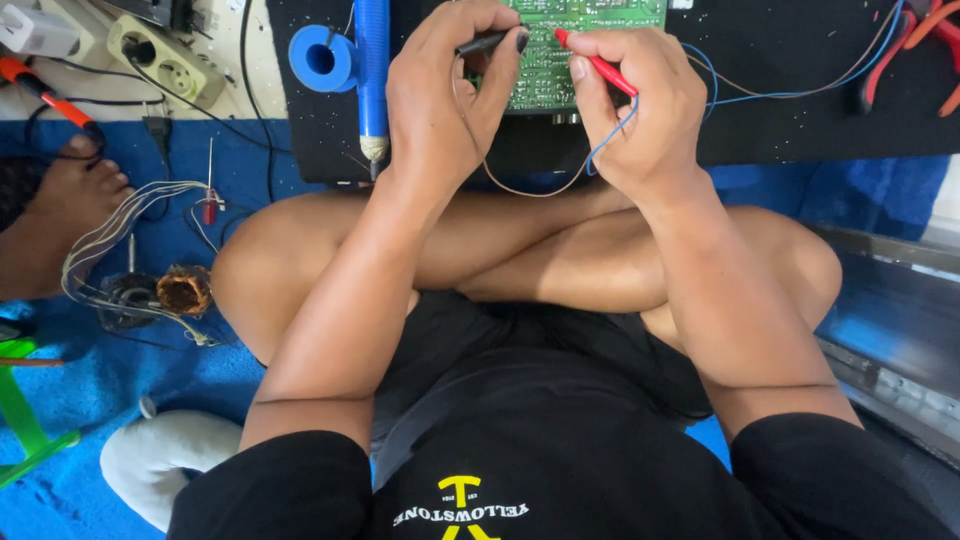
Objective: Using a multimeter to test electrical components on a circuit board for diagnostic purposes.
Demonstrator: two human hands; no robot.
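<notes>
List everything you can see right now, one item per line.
green circuit board: 1, on black mat, top centre
black test probe: 1, in left hand
red test probe: 1, in right hand
blue desoldering pump: 1, on mat, left of board
cream power strip: 1, top left
copper-wound motor coil: 1, on blue floor covering, left
red-handled pliers: 1, top right
another person's foot: 1, left edge
left hand: 1, over board
right hand: 1, over board

black probe (487,42) | red probe (598,64) | tips on green circuit board (585,12), flat on black mat
</notes>
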